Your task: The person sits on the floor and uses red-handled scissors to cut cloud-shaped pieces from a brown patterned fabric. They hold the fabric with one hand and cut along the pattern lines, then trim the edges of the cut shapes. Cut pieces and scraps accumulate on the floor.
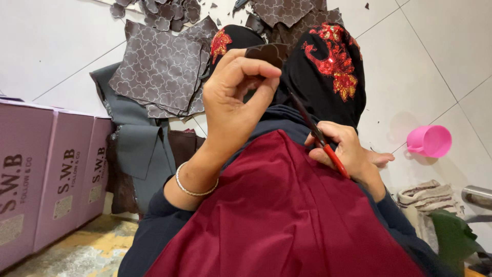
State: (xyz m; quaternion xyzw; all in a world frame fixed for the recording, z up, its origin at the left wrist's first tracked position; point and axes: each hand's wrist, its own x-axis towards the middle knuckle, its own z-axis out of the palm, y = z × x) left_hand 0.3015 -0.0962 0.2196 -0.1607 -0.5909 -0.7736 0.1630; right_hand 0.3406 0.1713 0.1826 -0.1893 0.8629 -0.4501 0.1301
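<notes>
My left hand (234, 100) pinches a small dark brown cut-out piece (267, 53) between thumb and fingers, held up above my lap. A thin bracelet sits on that wrist. My right hand (348, 151) grips red-handled scissors (328, 149), whose dark blades (302, 113) point up toward the piece. Under both hands lie my dark red garment (282, 215) and black cloth with red sequin embroidery (333, 61).
A stack of brown patterned sheets (159, 69) and scraps (164, 13) lie on the white tiled floor ahead. Grey fabric (136, 138) lies to the left beside mauve boxes (46, 169). A pink cup (429, 141) and a folded towel (428, 197) sit at right.
</notes>
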